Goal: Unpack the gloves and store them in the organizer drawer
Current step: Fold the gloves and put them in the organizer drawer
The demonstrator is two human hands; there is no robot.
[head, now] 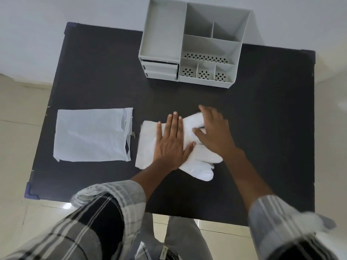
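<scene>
White gloves (201, 166) lie in a flat pile on the middle of the black table (97, 72). My left hand (171, 141) rests flat on the pile's left half, fingers spread. My right hand (214, 130) lies on the gloves' far right part, fingers curled over a white fold. An empty white plastic bag (90, 134) lies flat to the left of the gloves. The grey organizer (189, 44) stands at the table's far edge, with two shut drawers (160, 71) at its lower left front.
The organizer has several open compartments on top and at its right front, some with perforated floors. Bare black table surface lies between the gloves and the organizer and to the right. Pale floor tiles surround the table. My plaid sleeves fill the near foreground.
</scene>
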